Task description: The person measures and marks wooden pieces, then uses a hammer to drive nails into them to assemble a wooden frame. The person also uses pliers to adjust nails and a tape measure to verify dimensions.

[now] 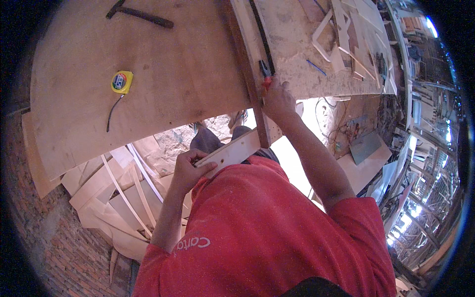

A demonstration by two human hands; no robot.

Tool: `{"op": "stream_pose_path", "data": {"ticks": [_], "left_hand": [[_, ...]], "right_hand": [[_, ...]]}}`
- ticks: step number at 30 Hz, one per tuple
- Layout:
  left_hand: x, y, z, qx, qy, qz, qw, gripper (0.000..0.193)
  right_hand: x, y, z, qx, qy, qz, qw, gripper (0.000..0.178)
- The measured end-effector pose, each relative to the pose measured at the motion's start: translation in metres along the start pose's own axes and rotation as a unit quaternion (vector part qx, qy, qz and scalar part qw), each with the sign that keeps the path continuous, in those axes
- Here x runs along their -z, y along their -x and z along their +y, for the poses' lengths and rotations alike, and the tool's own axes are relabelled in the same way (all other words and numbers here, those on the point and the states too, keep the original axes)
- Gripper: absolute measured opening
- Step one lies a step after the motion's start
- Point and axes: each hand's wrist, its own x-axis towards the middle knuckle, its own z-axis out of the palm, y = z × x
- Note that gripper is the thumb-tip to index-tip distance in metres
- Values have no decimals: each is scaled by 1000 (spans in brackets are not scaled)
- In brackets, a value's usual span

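The left hand (pixel 189 171) grips the left end of a pale, flat wooden board (pixel 234 152) with dark spots, thumb on top, held close against the person's red shirt (pixel 277 222), while the board's right end meets the near end of a long dark-brown wooden bar (pixel 246 62). The right hand (pixel 280 105), farther off and just right of that bar, is closed around a red-handled tool (pixel 267 79) with a dark metal head, perhaps pliers, though the fingers hide much of it. On the brown plywood tabletop (pixel 183 64) to the left lie a yellow tape measure (pixel 121 82) and, farther away, a dark hammer (pixel 143 16).
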Motion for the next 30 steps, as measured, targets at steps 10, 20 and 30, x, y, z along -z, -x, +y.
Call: {"op": "stream_pose_path", "data": {"ticks": [10,20,30], "left_hand": [[-7,1,-26,18,12,102,995,27],[-5,-12,-54,6,-2,173,985,32],[-14,-9,-37,-136,-194,368,899,34]], "right_hand": [[28,-8,7,87,36,-94,991,73],[41,-16,4,155,53,-130,978,66],[16,-21,-9,157,5,-124,980,64]]}}
